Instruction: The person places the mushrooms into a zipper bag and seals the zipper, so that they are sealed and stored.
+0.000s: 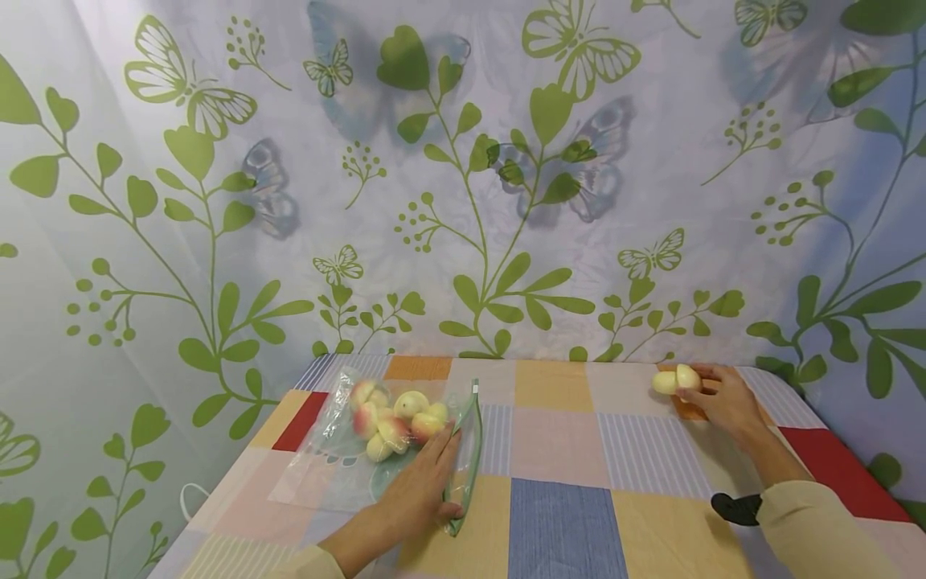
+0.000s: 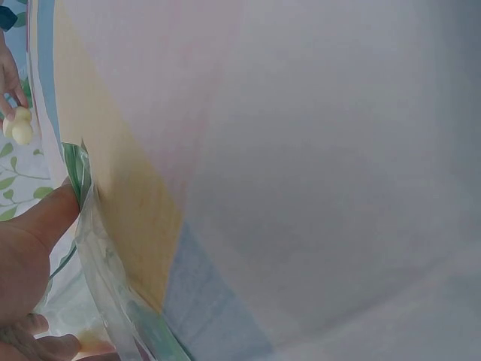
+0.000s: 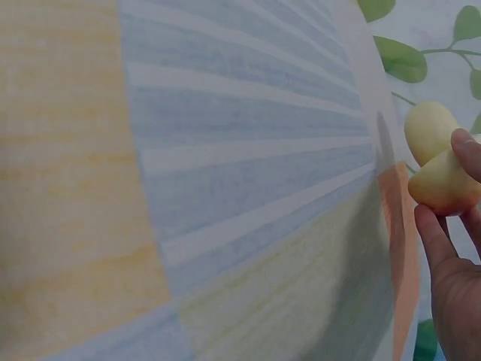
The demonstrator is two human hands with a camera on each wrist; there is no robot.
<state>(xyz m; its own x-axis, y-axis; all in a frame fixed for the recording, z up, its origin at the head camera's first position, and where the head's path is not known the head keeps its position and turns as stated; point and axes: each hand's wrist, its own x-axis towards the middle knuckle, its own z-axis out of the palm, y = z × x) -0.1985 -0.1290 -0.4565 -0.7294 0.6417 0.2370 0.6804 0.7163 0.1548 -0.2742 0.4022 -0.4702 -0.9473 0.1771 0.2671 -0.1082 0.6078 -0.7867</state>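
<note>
A clear plastic zip bag [image 1: 325,482] with a green zip edge lies on the left part of the table, several yellow-and-red fruits [image 1: 393,434] inside it. My left hand [image 1: 419,482] rests on the bag with its fingers stretched toward the fruits. Its thumb [image 2: 56,214] touches the green zip edge [image 2: 77,169] in the left wrist view. At the far right, my right hand [image 1: 727,400] grips a pair of small pale yellow fruits [image 1: 687,378] between thumb and fingers. One of the pair [image 3: 445,184] has a reddish blush underneath in the right wrist view.
A patchwork cloth [image 1: 557,450] covers the table. Behind it hangs a curtain [image 1: 463,201] printed with green leaves and butterflies. A black strap-like piece [image 1: 736,509] juts from the right sleeve [image 1: 810,515]. A thin white loop [image 1: 186,500] shows beside the table's left edge.
</note>
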